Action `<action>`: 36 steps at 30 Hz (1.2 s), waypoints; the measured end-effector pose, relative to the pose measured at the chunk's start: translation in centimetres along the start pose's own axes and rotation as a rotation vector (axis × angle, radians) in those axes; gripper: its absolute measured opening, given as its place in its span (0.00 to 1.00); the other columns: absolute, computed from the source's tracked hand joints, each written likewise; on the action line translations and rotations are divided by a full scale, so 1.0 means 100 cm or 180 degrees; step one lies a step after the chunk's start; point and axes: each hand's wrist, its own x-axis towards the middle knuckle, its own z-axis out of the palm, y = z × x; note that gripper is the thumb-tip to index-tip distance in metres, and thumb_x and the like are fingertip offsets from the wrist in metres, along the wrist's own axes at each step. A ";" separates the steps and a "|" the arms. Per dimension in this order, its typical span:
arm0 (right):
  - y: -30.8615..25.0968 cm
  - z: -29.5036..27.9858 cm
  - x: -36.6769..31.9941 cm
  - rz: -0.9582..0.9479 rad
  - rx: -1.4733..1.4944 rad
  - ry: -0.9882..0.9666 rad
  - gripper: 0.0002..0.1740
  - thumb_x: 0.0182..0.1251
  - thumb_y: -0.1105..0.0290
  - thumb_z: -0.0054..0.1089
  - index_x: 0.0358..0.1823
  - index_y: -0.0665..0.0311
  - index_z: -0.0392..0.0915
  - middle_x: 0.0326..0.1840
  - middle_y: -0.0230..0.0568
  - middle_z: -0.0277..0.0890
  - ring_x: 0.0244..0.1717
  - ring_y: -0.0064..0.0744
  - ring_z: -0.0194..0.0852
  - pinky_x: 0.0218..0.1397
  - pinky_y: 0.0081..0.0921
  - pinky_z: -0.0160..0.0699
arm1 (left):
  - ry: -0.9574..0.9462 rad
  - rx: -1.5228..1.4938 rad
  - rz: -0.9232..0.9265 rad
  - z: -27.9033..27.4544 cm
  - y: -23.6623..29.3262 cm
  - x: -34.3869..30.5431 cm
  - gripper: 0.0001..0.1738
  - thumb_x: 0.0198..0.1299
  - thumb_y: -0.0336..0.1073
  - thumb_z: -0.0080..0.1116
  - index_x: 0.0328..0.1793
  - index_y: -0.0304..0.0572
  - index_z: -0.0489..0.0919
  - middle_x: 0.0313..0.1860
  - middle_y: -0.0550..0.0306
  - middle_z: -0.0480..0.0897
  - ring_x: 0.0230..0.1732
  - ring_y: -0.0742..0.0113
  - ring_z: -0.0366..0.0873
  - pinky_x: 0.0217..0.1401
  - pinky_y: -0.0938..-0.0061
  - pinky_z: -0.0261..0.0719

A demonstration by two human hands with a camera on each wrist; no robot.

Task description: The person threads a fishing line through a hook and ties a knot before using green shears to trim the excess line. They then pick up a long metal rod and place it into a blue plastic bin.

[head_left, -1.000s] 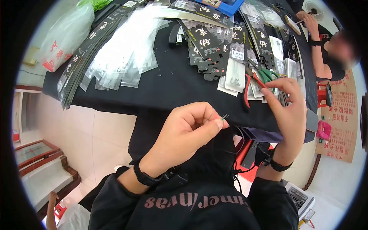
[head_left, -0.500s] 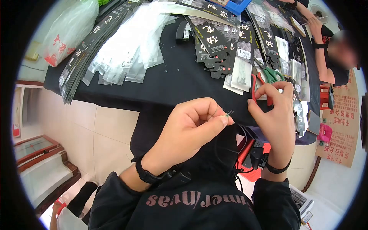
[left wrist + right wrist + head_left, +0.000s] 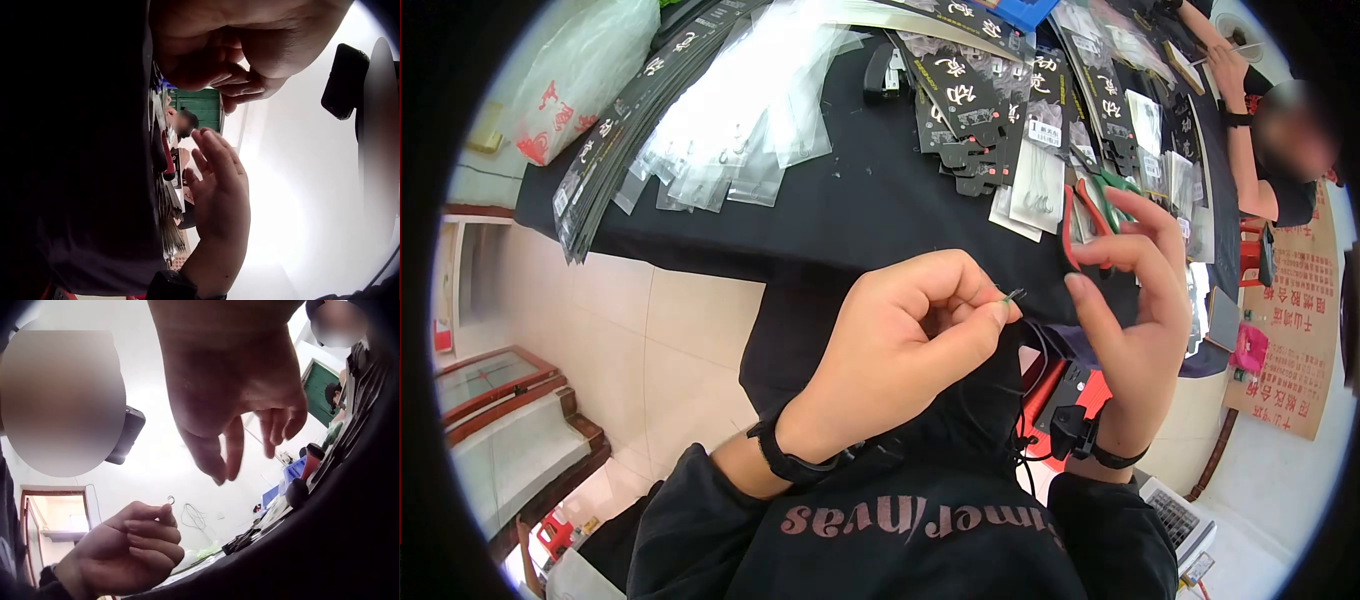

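Observation:
My left hand pinches a small fish hook between thumb and forefinger, above the near table edge. In the right wrist view, the curve of the hook stands out past the fingertips. To the right, my right hand hovers with bent, loose fingers, a gap showing between thumb and forefinger. Just behind its fingertips lie red-handled pliers on the table. Green-handled scissors lie beside them, partly hidden by the right fingers. Several hooks on white cards are to the left of the pliers.
Black printed package cards and a stapler lie on the black-covered table. Clear plastic sleeves fan out at left beside a stack of long cards. Another person sits at far right.
My right hand has come away from the pliers' handles toward me, its thumb and forefinger now further apart. The left hand keeps its pinch on the fish hook and shifts slightly right.

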 end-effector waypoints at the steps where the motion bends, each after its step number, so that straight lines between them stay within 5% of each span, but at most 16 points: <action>1: 0.001 0.000 -0.001 -0.0337 0.0444 -0.0084 0.13 0.41 0.75 0.72 0.34 0.60 0.84 0.58 0.46 0.74 0.56 0.41 0.72 0.53 0.35 0.69 | -0.0004 0.0001 -0.0015 0.000 0.000 0.000 0.05 0.66 0.28 0.58 0.36 0.35 0.77 0.33 0.64 0.80 0.31 0.87 0.68 0.35 0.87 0.66; 7: -0.006 0.001 -0.007 -0.0642 0.0476 -0.0130 0.14 0.40 0.76 0.70 0.34 0.60 0.84 0.57 0.47 0.76 0.53 0.40 0.73 0.55 0.34 0.71 | 0.0018 0.0098 -0.0026 0.004 0.001 0.001 0.05 0.66 0.27 0.58 0.36 0.34 0.77 0.33 0.65 0.80 0.30 0.87 0.67 0.34 0.87 0.66; 13: 0.019 0.002 -0.007 0.0536 -0.0351 0.0311 0.15 0.49 0.76 0.71 0.40 0.63 0.81 0.45 0.40 0.77 0.44 0.35 0.74 0.47 0.28 0.71 | 0.0066 0.0229 0.0039 0.002 0.001 0.000 0.05 0.66 0.27 0.57 0.36 0.34 0.78 0.29 0.67 0.77 0.28 0.88 0.64 0.34 0.88 0.65; 20: 0.009 0.018 -0.008 0.0678 -0.0501 0.0111 0.14 0.47 0.66 0.78 0.33 0.63 0.83 0.38 0.38 0.69 0.37 0.31 0.71 0.41 0.29 0.71 | 0.0186 0.0402 0.0076 0.004 -0.001 0.002 0.04 0.66 0.27 0.58 0.37 0.33 0.78 0.27 0.71 0.74 0.27 0.89 0.64 0.32 0.88 0.64; 27: 0.008 0.010 0.002 0.0953 -0.0735 -0.0361 0.12 0.51 0.66 0.74 0.33 0.65 0.83 0.30 0.35 0.69 0.33 0.27 0.70 0.37 0.26 0.68 | 0.0242 0.0363 0.0046 0.004 0.000 0.001 0.05 0.65 0.27 0.58 0.36 0.33 0.78 0.27 0.70 0.75 0.27 0.89 0.64 0.31 0.88 0.63; 30: 0.029 -0.012 -0.001 0.1663 0.1341 -0.0417 0.09 0.60 0.71 0.65 0.35 0.72 0.82 0.29 0.30 0.78 0.33 0.15 0.67 0.37 0.18 0.64 | 0.0257 0.0336 0.0133 0.001 -0.004 0.002 0.05 0.65 0.27 0.58 0.36 0.33 0.78 0.28 0.69 0.76 0.27 0.88 0.64 0.31 0.88 0.63; 34: 0.037 -0.021 -0.027 0.1697 0.2161 0.0054 0.13 0.64 0.68 0.59 0.38 0.74 0.81 0.33 0.32 0.77 0.41 0.21 0.66 0.48 0.18 0.61 | 0.0219 0.0125 0.0001 -0.002 -0.005 0.003 0.05 0.66 0.28 0.58 0.36 0.33 0.78 0.29 0.68 0.77 0.28 0.88 0.64 0.31 0.88 0.63; 36: 0.047 -0.021 -0.040 0.1116 0.2684 0.0077 0.18 0.62 0.59 0.60 0.35 0.71 0.81 0.39 0.42 0.76 0.50 0.30 0.63 0.54 0.26 0.59 | 0.0183 -0.0012 -0.0065 -0.003 -0.006 0.004 0.06 0.66 0.28 0.58 0.36 0.34 0.78 0.29 0.67 0.78 0.28 0.88 0.64 0.31 0.88 0.63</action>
